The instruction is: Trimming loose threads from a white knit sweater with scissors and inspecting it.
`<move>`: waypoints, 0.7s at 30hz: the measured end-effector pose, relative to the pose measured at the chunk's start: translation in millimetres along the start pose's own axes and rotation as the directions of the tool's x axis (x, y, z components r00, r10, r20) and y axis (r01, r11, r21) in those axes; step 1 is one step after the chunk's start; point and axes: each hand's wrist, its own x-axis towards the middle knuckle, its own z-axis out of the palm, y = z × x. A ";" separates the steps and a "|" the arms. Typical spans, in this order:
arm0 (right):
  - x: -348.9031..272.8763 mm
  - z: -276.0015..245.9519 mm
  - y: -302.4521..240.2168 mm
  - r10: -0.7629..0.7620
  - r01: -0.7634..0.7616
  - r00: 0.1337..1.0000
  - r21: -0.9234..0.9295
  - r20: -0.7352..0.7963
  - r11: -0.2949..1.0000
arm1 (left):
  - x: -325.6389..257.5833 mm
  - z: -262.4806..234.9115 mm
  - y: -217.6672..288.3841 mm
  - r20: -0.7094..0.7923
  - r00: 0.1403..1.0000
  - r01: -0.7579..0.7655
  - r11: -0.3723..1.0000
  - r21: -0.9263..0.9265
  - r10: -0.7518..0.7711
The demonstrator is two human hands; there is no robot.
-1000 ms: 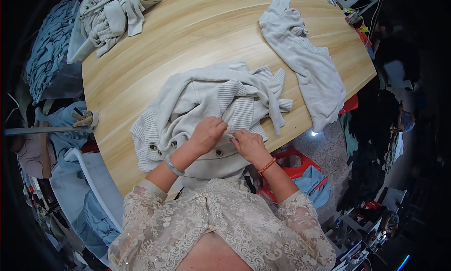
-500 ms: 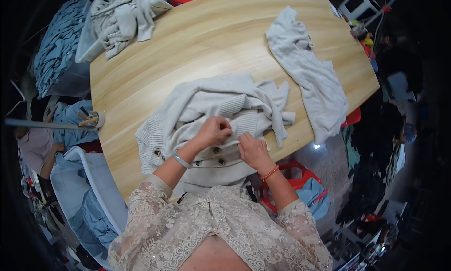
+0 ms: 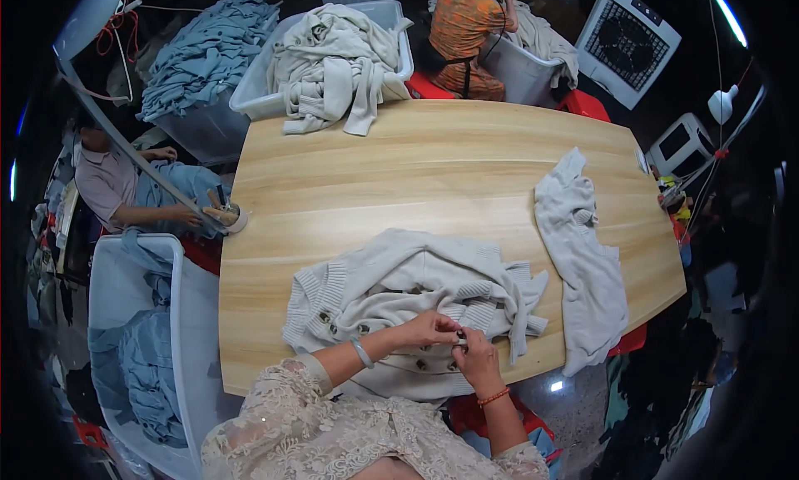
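A cream knitted cardigan (image 3: 420,259) with ribbed edges and dark buttons lies bunched at the near side of the table. My left hand (image 3: 429,329) comes in from the left, its fingers pinching the cardigan's edge by a dark button. Close against it, my right hand (image 3: 477,359) pinches the same spot with thumb and fingers. The fingertips nearly meet there, so the exact grip is partly hidden. More buttons show below and left of my hands. To the right lies a second cream knit garment (image 3: 583,272), stretched out lengthwise and touched by neither hand.
The wooden table (image 3: 374,180) holds a small cup of tools (image 3: 236,220) at its left edge. White bins hold cream knits (image 3: 333,64) at the back and blue garments (image 3: 150,372) at left. One person (image 3: 125,180) sits left, another (image 3: 466,39) behind the table.
The view has tilted up, showing more of the far side. My hands have come together at the cardigan's button edge; before, they were slightly apart. The second garment still lies at the right.
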 end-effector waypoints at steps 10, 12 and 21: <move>15.2 -8.3 -3.6 -0.176 0.178 0.984 0.243 -0.031 0.954 | -13.0 -3.7 -4.2 -0.142 0.869 -0.255 0.675 0.693 0.474; 14.1 -6.9 -4.2 -0.192 0.199 0.980 0.245 -0.054 0.949 | -20.2 -2.5 4.6 -0.173 0.904 -0.213 0.762 0.612 0.392; -12.0 -41.2 -27.6 0.025 -0.249 0.965 0.876 0.262 0.413 | -59.3 -11.8 19.6 -0.123 0.832 -0.361 0.697 0.619 0.541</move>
